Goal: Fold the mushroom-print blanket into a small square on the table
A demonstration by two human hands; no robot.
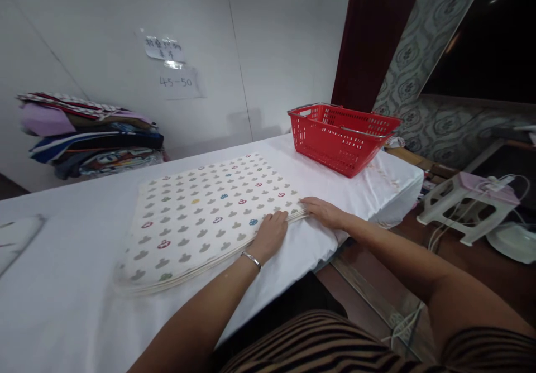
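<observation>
A white cloth (pixel 209 205) printed with grey and coloured mushroom-like shapes lies folded flat in layers on the white-covered table (pixel 62 283). My left hand (pixel 270 234), with a bracelet at the wrist, rests on its near edge, fingers on top and bent. At its near right corner, my right hand (pixel 324 213) touches the layered edge with the fingers close together; the thumb is not clearly visible. What lies between the fingers of either hand is hidden.
A red plastic basket (pixel 330 141) stands at the table's back right. Folded clothes (pixel 96 135) are piled at the back left. Part of another pale item (pixel 19 239) shows at the left edge. A stool (pixel 473 200) with cables stands beyond the table's right end.
</observation>
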